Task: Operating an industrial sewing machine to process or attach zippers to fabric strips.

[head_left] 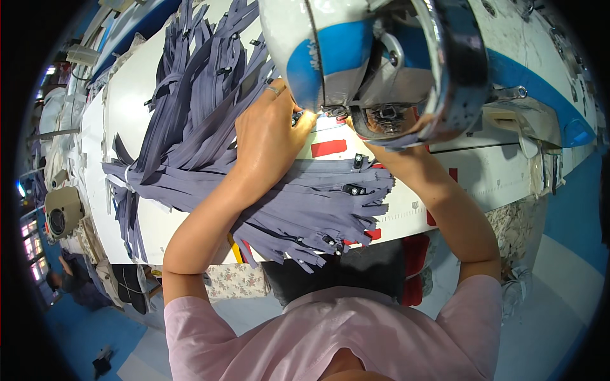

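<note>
A white and blue sewing machine reaches over the worktable from the top. Just left of its needle area is my left hand, with a ring on one finger. Its fingers are pinched on a zipper, whose dark slider shows beside the thumb. My right hand goes in under the machine head, which hides its fingers. A bundle of grey-purple zippers, tied at its left end, lies below my left forearm. More loose zippers with black sliders spread toward the far left.
The white worktable carries red tape pieces and a printed ruler strip near its front edge. A floral cloth hangs below that edge. At the left stands a beige device; another person is in the background.
</note>
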### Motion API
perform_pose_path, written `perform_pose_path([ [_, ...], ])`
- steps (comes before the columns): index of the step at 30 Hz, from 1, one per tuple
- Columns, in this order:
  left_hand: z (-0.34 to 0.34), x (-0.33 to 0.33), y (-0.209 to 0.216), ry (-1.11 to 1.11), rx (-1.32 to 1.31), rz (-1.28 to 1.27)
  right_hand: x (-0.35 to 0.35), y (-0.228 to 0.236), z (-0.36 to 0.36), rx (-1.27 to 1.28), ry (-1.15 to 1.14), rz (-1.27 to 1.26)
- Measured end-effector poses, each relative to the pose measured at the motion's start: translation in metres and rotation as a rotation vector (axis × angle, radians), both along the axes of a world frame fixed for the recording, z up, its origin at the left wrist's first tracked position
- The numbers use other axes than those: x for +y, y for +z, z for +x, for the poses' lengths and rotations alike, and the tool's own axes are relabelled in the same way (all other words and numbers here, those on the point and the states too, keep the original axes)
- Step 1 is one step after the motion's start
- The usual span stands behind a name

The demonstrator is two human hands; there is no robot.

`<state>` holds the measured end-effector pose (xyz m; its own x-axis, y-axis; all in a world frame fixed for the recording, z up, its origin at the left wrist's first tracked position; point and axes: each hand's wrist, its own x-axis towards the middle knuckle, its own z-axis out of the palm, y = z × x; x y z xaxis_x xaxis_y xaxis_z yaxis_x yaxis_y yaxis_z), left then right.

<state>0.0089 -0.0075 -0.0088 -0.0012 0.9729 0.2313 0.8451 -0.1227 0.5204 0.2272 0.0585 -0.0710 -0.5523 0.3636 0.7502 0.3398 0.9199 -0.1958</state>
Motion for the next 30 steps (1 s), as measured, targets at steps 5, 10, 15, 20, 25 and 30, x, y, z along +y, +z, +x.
perform_pose_path([
  [5, 0.000, -0.002, 0.002, 0.013, 0.031, -0.050, -0.003, -0.003, 0.003, -0.020, 0.009, -0.076],
  [10, -0.001, 0.001, 0.000, 0.002, 0.021, 0.006, -0.006, -0.001, 0.004, 0.021, 0.036, -0.123],
  [15, -0.003, 0.003, -0.005, -0.014, 0.028, 0.057, -0.011, 0.004, 0.004, -0.140, -0.064, -0.174],
  [20, -0.002, 0.003, -0.007, -0.026, 0.065, 0.066, -0.012, 0.016, 0.000, -0.133, -0.060, -0.265],
  [25, 0.000, 0.001, -0.003, 0.010, 0.078, -0.016, -0.009, 0.039, -0.001, -0.733, -0.183, -0.764],
  [30, 0.002, 0.000, -0.001, -0.007, 0.081, 0.049, -0.006, 0.042, 0.000, -1.116, -0.194, -0.527],
])
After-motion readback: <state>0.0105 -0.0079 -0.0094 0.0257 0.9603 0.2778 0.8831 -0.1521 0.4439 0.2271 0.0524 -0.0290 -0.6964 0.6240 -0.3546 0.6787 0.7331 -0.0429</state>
